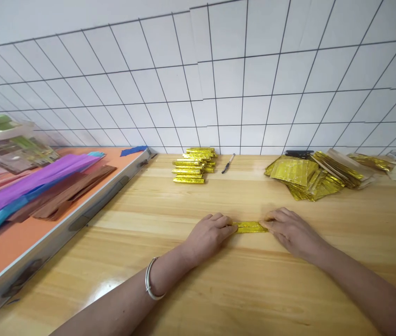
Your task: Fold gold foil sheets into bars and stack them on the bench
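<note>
A narrow folded strip of gold foil paper [249, 227] lies on the wooden table [198, 289], with a crease line along its length. My left hand [212, 235] grips its left end, thumb and fingers pressed together. At the opposite end, my right hand [288, 228] pinches the paper in the same way. The fingers cover both ends of the strip. Beyond my left hand is a pile of folded gold paper strips [189, 179]. Loose gold foil sheets [291, 171] are heaped past my right hand.
A pen [228, 163] lies near the tiled wall [226, 79]. On the left, a raised-edge orange surface [68, 226] bears purple crepe paper [44, 179], brown paper [75, 191] and a clear container with a green lid [19, 144]. A dark object [299, 153] sits behind the foil sheets.
</note>
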{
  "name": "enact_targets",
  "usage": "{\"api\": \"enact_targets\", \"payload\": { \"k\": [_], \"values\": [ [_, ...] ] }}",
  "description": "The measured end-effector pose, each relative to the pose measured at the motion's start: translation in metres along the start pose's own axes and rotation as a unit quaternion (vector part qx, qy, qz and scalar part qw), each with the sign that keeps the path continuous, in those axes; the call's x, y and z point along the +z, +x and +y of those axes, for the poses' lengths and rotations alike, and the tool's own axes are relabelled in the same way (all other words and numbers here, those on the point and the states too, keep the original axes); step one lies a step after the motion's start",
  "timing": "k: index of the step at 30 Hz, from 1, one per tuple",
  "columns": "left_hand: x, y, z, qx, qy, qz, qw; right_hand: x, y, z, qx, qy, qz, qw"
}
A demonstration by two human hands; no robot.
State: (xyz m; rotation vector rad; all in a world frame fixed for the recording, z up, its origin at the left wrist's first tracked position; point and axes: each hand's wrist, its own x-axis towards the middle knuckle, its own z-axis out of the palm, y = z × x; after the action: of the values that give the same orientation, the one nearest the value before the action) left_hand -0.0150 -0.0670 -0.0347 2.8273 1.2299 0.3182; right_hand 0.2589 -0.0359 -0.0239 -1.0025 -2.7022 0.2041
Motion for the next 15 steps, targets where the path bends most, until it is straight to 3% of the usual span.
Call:
{"api": "enact_targets", "payload": {
  "k": [9, 15],
  "values": [
    [-0.020, 0.000, 0.009, 0.026, 0.032, -0.045, 0.998, 0.002, 0.001, -0.002, -0.047, -0.071, 0.012, 0.996],
    [-0.018, 0.002, 0.016, 0.037, 0.095, -0.043, 0.994, 0.012, 0.002, -0.001, -0.061, -0.108, 0.033, 0.992]
  ]
}}
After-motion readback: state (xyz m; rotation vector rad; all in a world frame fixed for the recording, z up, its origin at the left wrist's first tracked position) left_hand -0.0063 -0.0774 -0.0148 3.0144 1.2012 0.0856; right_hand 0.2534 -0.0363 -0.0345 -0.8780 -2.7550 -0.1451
